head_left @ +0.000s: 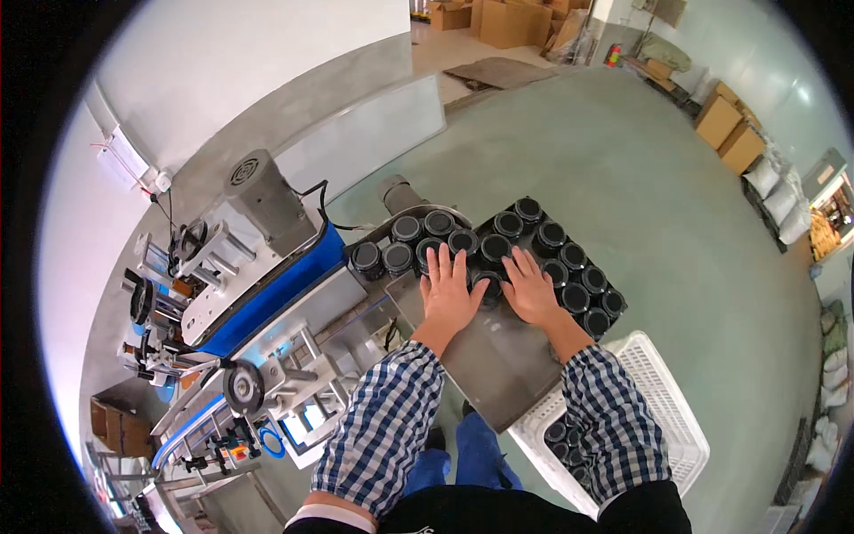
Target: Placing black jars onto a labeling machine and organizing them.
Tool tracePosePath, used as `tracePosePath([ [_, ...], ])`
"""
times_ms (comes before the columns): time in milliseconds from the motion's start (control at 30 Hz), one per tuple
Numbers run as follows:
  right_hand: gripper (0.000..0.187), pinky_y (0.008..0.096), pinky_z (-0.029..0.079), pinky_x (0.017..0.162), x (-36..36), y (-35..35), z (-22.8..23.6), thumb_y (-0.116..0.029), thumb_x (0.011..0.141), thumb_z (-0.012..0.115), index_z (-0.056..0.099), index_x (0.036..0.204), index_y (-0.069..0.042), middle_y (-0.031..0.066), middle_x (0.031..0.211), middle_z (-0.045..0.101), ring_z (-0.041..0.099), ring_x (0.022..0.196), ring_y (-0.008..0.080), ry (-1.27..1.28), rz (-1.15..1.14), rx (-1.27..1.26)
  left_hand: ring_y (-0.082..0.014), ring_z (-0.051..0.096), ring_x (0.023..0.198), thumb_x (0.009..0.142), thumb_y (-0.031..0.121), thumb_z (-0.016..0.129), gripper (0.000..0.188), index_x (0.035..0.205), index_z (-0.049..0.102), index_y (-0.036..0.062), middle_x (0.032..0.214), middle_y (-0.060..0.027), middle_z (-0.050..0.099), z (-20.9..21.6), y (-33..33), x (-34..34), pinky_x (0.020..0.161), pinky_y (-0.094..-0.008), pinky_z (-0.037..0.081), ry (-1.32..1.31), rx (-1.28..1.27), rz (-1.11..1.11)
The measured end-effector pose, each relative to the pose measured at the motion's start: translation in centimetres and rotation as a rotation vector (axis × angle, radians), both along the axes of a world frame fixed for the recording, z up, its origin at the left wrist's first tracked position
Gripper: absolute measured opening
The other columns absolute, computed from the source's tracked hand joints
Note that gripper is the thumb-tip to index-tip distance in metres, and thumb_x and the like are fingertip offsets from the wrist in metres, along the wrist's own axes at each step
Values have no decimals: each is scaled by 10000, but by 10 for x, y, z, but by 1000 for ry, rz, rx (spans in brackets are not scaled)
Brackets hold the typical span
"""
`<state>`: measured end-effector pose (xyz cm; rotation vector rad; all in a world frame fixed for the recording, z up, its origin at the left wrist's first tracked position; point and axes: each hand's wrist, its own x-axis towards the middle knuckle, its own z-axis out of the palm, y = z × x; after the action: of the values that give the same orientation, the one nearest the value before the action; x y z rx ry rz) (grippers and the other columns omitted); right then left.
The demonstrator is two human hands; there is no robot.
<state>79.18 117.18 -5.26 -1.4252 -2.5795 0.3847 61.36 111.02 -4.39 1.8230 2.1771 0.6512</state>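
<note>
Several black-lidded jars (pixel 407 229) stand upright on a metal table (pixel 503 369) in front of me. My left hand (pixel 449 298) lies over the jars at the left, fingers stretched out, with its thumb beside a near jar (pixel 487 287). Close to that same jar, my right hand (pixel 534 294) reaches forward with its fingers extended against the jar group. More black-lidded jars (pixel 575 298) fill a dark tray (pixel 525 203) just right of my right hand. Whether the fingertips press on the lids or the jar sides, I cannot tell.
To the left stands a machine with a blue belt (pixel 267 294), a grey motor (pixel 258 182) and a black handwheel (pixel 243 388). At lower right, a white plastic basket (pixel 663 378) holds several jars. Cardboard boxes (pixel 729 129) sit along the far right wall.
</note>
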Motion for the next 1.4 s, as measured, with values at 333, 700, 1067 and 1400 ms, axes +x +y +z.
tracePosePath([
  [333, 611, 618, 271, 1085, -6, 41, -26, -224, 918, 547, 305, 1468, -115, 77, 1583, 175, 143, 1466, 289, -29, 170, -53, -390, 65, 1461, 878, 617, 494, 859, 1478, 288, 37, 1570, -204, 142, -39, 41, 4, 1113, -578, 217, 191, -66, -145],
  [700, 723, 681, 270, 1030, 32, -55, -25, -307, 867, 595, 281, 1467, -52, 133, 1576, 179, 157, 1461, 328, -60, 242, -123, -422, 169, 1430, 875, 555, 532, 812, 1414, 362, -28, 1537, -247, 193, -35, -60, 44, 1053, -598, 277, 91, -128, -232],
  [1067, 738, 657, 289, 1025, 58, -119, 4, -333, 815, 683, 364, 1419, -54, 169, 1553, 220, 199, 1445, 370, 77, 299, -402, -424, 303, 1376, 853, 451, 630, 661, 1350, 461, 49, 1465, -233, 345, -18, -109, 22, 1059, -546, 310, -225, 60, -314],
  [1400, 671, 536, 362, 1025, 6, -21, -27, -395, 852, 638, 414, 1376, -42, 168, 1488, 334, 314, 1377, 371, 79, 217, -102, -393, 114, 1445, 901, 485, 538, 594, 1394, 440, 168, 1509, -154, 298, -36, 4, -4, 1071, -633, 252, 217, -91, -263],
])
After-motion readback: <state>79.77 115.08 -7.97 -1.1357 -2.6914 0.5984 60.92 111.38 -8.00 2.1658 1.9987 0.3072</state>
